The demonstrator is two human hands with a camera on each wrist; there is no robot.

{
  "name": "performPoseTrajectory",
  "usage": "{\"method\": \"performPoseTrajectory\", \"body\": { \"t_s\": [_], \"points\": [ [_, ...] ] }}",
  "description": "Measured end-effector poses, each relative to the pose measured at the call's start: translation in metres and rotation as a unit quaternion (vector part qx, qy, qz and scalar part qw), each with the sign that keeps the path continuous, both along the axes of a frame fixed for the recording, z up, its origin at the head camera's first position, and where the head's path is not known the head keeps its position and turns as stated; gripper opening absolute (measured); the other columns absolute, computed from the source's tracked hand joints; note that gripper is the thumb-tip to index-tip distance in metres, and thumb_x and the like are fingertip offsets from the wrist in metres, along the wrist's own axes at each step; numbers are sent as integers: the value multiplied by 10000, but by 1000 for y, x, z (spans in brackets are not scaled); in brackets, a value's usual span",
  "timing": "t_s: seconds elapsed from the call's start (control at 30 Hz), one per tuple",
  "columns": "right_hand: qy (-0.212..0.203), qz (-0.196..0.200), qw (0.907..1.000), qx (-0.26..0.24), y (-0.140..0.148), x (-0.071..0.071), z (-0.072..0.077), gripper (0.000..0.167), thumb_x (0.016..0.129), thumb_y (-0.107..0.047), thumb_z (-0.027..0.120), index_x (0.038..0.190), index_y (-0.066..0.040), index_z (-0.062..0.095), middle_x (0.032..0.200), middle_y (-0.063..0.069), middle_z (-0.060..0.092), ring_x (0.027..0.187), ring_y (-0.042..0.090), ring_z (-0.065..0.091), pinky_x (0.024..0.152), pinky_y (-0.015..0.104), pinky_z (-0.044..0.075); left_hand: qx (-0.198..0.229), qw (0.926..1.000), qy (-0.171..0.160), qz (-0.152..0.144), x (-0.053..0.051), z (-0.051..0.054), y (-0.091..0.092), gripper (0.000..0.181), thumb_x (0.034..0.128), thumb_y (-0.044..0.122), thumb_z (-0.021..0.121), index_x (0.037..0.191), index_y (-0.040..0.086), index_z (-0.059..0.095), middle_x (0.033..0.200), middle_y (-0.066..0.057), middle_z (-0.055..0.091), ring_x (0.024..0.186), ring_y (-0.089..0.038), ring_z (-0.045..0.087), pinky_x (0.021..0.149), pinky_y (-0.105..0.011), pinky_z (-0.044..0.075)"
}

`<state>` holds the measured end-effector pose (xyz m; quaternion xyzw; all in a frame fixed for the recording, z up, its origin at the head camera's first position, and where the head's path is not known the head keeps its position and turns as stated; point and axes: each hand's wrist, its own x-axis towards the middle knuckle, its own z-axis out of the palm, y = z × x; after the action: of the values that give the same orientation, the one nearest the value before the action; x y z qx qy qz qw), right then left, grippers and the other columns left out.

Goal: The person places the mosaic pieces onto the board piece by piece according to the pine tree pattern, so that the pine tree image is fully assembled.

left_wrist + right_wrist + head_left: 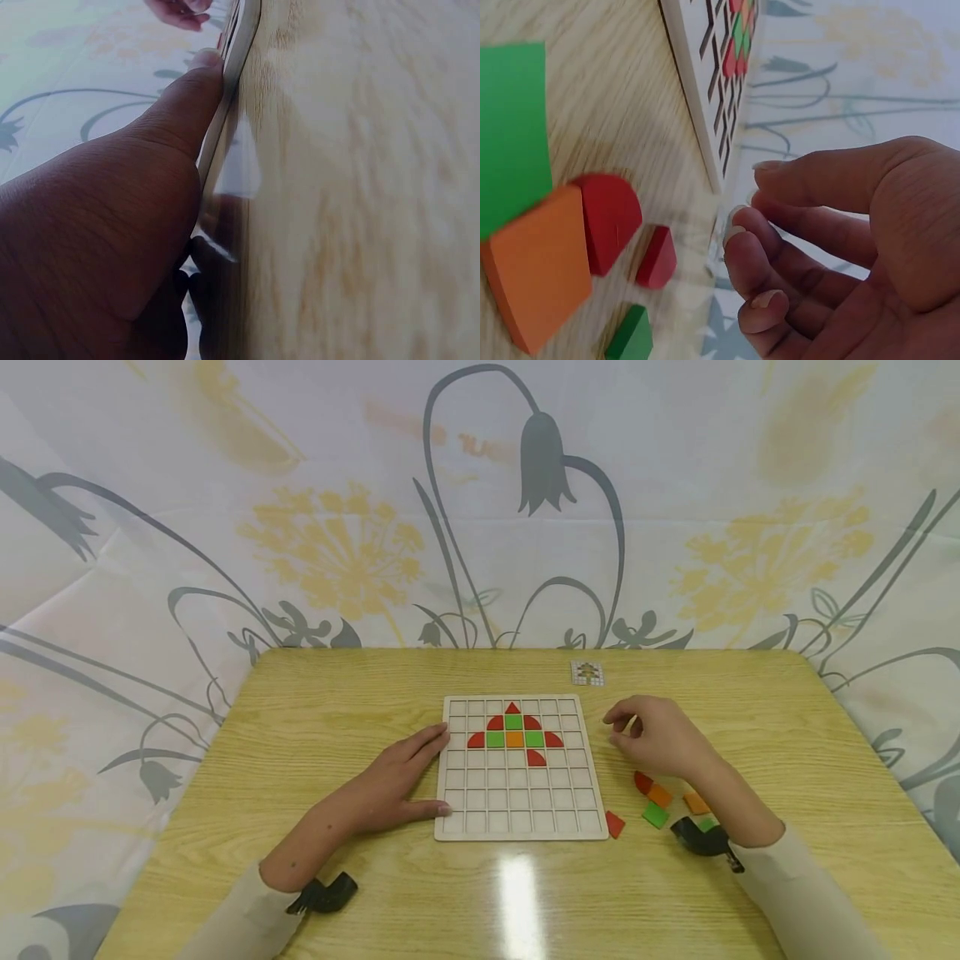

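Note:
A wooden grid board [521,837] lies on the table, holding red, green and orange tiles in its upper cells. My left hand [390,783] rests along the board's left edge, thumb and fingers stretched out; its thumb [176,112] touches the rim in the left wrist view. Right of the board hovers my right hand [656,737], its fingers loosely bent; no tile shows between the fingertips [739,234] in the right wrist view. Below it lie loose tiles, among them a red rounded one [611,223], an orange square [660,795] and a green square [656,814].
A small pattern card [587,673] lies behind the board. One red tile [615,824] is beside the board's lower right corner. Another orange tile [696,802] lies near the right wrist. Flower-printed cloth [337,552] hangs behind the table.

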<state>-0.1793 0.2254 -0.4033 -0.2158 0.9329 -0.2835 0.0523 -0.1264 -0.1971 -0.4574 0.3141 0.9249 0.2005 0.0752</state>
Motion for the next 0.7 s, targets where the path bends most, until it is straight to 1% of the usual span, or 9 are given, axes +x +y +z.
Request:
{"method": "performPoseTrajectory", "body": {
  "t_s": [0.17,0.3,0.4,0.53,0.7],
  "points": [
    [-205,37,9997,90,10,-4,2,165,947,-54,752,1095,19,763,936,56,721,726,160,610,660,336,521,-4,10000,5,-3,0,0,0,1024,971,549,739,1703,69,207,1774,-88,164,1604,-324,249,1256,-542,301],
    [-394,174,9989,175,17,-7,2,197,917,-48,785,1092,35,751,946,88,720,713,172,596,639,331,504,-12,10000,-26,1,0,0,0,1026,970,547,741,1703,68,206,1774,-89,164,1605,-323,247,1256,-542,301],
    [-467,223,9984,244,21,-8,1,236,897,-59,808,1101,42,743,972,113,724,757,191,603,660,348,501,-8,10000,-28,0,0,0,0,1027,970,549,740,1703,68,205,1774,-89,163,1605,-322,246,1257,-542,300],
    [-491,230,9977,414,23,-9,-1,263,883,-93,840,1090,37,743,971,102,723,836,219,627,725,387,523,9,10000,-15,-1,0,0,0,1027,971,554,736,1704,71,205,1774,-87,163,1605,-322,246,1256,-543,299],
    [-655,192,9963,528,24,-11,-4,213,874,-98,850,1021,6,737,905,55,700,809,202,613,726,384,523,19,10000,-17,3,1,0,0,1026,971,554,735,1704,71,204,1775,-87,162,1605,-323,247,1257,-544,299]
  ]
}}
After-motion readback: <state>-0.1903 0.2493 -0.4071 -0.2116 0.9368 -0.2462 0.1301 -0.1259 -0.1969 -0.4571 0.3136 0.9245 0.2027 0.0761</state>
